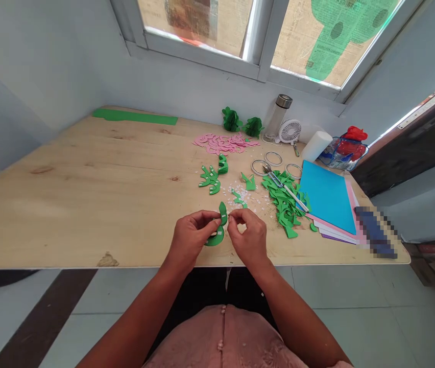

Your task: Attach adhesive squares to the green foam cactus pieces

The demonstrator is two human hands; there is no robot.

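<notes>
A curved green paper cutout [215, 239] with small white squares on it is pinched by my left hand [192, 235] near the table's front edge. Close beside its right side, my right hand [248, 236] has thumb and forefinger pressed together; whatever is between them is too small to make out. Just beyond my hands lie small white paper bits [245, 195] and a thin green strip [239, 198]. More green cutouts with white squares [210, 179] rest further up, beside a folded green piece [222, 164].
Green scraps [288, 209] lie to the right under scissors [273, 176] and a white-handled tool [296, 198], beside blue sheets [327, 197]. Pink cutouts [225, 143], green paper shapes [231, 119], a bottle [276, 118] and a small fan [290, 131] stand or lie further back.
</notes>
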